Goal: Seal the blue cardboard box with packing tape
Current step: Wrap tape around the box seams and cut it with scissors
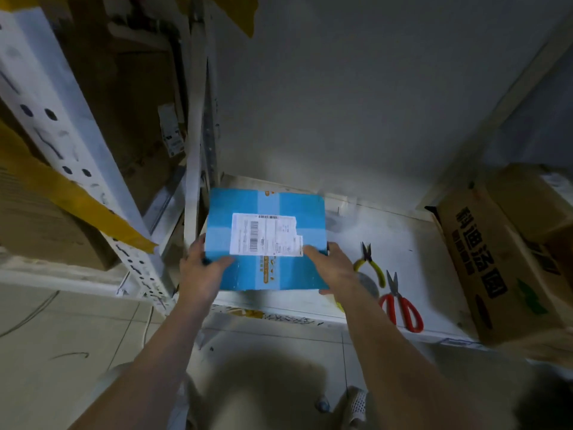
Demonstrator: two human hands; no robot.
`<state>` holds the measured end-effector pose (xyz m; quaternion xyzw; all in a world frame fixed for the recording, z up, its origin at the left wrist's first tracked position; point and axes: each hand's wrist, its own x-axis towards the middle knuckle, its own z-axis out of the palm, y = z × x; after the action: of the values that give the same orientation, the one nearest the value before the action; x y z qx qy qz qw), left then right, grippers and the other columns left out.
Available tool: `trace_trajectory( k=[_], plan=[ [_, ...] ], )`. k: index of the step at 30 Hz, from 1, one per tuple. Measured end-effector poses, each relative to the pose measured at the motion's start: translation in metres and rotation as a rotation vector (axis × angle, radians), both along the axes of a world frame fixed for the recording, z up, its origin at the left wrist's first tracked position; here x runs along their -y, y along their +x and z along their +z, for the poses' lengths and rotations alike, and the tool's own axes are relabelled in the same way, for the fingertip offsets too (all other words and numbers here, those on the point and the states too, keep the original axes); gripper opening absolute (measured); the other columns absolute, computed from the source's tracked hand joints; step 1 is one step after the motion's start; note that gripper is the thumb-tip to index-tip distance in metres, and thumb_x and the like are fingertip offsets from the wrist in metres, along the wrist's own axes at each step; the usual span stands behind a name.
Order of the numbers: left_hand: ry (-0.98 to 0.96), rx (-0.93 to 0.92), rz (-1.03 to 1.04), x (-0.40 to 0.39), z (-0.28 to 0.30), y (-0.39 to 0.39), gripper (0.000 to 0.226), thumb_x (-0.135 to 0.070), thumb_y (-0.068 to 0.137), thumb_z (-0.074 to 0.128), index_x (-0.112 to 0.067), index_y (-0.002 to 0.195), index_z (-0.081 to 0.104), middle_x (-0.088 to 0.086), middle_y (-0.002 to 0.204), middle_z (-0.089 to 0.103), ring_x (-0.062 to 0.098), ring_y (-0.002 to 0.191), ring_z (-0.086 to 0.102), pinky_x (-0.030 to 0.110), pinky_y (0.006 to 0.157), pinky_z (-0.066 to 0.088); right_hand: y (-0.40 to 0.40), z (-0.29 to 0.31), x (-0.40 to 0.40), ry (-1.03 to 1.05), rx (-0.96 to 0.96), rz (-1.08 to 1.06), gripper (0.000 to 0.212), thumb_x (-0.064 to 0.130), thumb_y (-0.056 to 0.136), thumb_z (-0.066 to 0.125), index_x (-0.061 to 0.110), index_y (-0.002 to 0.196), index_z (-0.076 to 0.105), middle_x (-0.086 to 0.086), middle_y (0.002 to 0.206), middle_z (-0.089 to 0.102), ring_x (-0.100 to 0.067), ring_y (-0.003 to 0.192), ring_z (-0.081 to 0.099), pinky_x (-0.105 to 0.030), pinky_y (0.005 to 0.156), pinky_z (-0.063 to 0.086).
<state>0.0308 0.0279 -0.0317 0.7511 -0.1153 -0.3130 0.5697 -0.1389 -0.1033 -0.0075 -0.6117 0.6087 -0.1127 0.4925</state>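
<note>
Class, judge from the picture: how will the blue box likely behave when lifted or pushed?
The blue box looks flat and square-edged, so it should slide, not roll. Both hands, left hand and right hand, hold it without visible sagging, suggesting stiffness. Its glossy taped bands may be slippery.

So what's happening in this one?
A person holds a blue box with both hands, the left hand at its left edge and the right hand at its right, over a white shelf. A shipping label faces up. Pliers and red scissors lie to the right.
</note>
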Motion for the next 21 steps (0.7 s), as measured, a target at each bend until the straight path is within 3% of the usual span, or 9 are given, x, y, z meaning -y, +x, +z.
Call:
trace_trajectory(
  k=[4,7,9,11,12,14,16,18,21],
  plan=[
    [0.046,0.052,0.062,0.019,0.004,0.02,0.046,-0.01,0.077,0.068,-0.011,0.12,0.052,0.011,0.116,0.06,0.026,0.094,0.057,0.036,0.079,0.048,0.009,-0.009,0.005,-0.072,-0.153,0.045,0.05,0.053,0.083,0.056,0.013,0.111,0.048,-0.004,0.101,0.057,-0.024,0.089,0.062,-0.043,0.075,0.058],
    [0.043,0.099,0.034,0.035,0.009,0.026,0.056,-0.012,0.085,0.06,-0.019,0.138,0.044,0.011,0.129,0.054,0.03,0.112,0.054,0.042,0.095,0.046,0.014,-0.017,0.006,-0.033,-0.085,-0.015,0.063,0.054,0.07,0.069,0.013,0.109,0.042,-0.006,0.104,0.061,-0.025,0.088,0.066,-0.036,0.063,0.059],
    [0.072,0.153,0.08,0.045,0.016,0.025,0.06,-0.016,0.089,0.06,-0.013,0.144,0.035,0.014,0.138,0.047,0.033,0.124,0.047,0.041,0.103,0.041,0.016,-0.017,0.003,0.062,-0.007,-0.065,0.071,0.053,0.066,0.073,0.014,0.114,0.038,-0.007,0.104,0.063,-0.025,0.079,0.07,-0.028,0.05,0.056],
    [0.156,0.157,0.23,0.051,0.023,0.014,0.071,-0.029,0.083,0.07,0.002,0.137,0.036,0.023,0.136,0.045,0.036,0.124,0.046,0.04,0.1,0.039,0.015,-0.02,0.006,-0.016,-0.069,-0.08,0.087,0.064,0.068,0.065,0.016,0.132,0.029,-0.005,0.111,0.062,-0.022,0.082,0.07,-0.035,0.068,0.059],
    [0.171,0.124,0.258,0.051,0.021,0.003,0.081,-0.04,0.074,0.076,0.005,0.132,0.04,0.024,0.131,0.048,0.037,0.12,0.049,0.041,0.097,0.042,0.013,-0.023,0.012,-0.108,-0.136,-0.091,0.091,0.067,0.073,0.057,0.021,0.142,0.018,-0.006,0.123,0.056,-0.023,0.096,0.067,-0.041,0.081,0.056],
    [0.107,0.004,0.113,0.045,0.01,-0.027,0.1,-0.058,0.05,0.083,-0.005,0.125,0.045,0.011,0.124,0.052,0.028,0.115,0.053,0.041,0.094,0.048,0.009,-0.023,0.026,-0.255,-0.163,-0.101,0.076,0.056,0.09,0.044,0.032,0.149,0.002,-0.005,0.148,0.032,-0.027,0.124,0.049,-0.043,0.092,0.047],
    [0.123,0.015,-0.084,0.04,-0.002,-0.052,0.101,-0.048,0.048,0.089,-0.015,0.128,0.037,0.002,0.126,0.039,0.021,0.119,0.041,0.04,0.1,0.044,0.007,-0.022,0.039,-0.28,-0.094,-0.061,0.058,0.041,0.098,0.037,0.032,0.149,0.012,0.0,0.153,0.026,-0.024,0.13,0.043,-0.039,0.097,0.042],
    [0.104,0.029,-0.147,0.043,-0.012,-0.049,0.094,-0.03,0.054,0.088,-0.026,0.131,0.033,0.004,0.128,0.034,0.024,0.119,0.039,0.042,0.101,0.043,0.007,-0.026,0.048,-0.287,-0.068,-0.071,0.045,0.035,0.097,0.039,0.024,0.14,0.035,-0.003,0.141,0.044,-0.023,0.117,0.052,-0.033,0.091,0.042],
    [-0.07,0.063,-0.158,0.059,-0.006,-0.021,0.078,-0.023,0.06,0.084,-0.027,0.127,0.045,0.002,0.122,0.056,0.024,0.11,0.057,0.044,0.091,0.051,0.012,-0.029,0.052,-0.286,-0.075,-0.138,0.035,0.038,0.09,0.049,0.014,0.117,0.046,-0.009,0.114,0.058,-0.025,0.095,0.058,-0.031,0.077,0.045]
  ],
)
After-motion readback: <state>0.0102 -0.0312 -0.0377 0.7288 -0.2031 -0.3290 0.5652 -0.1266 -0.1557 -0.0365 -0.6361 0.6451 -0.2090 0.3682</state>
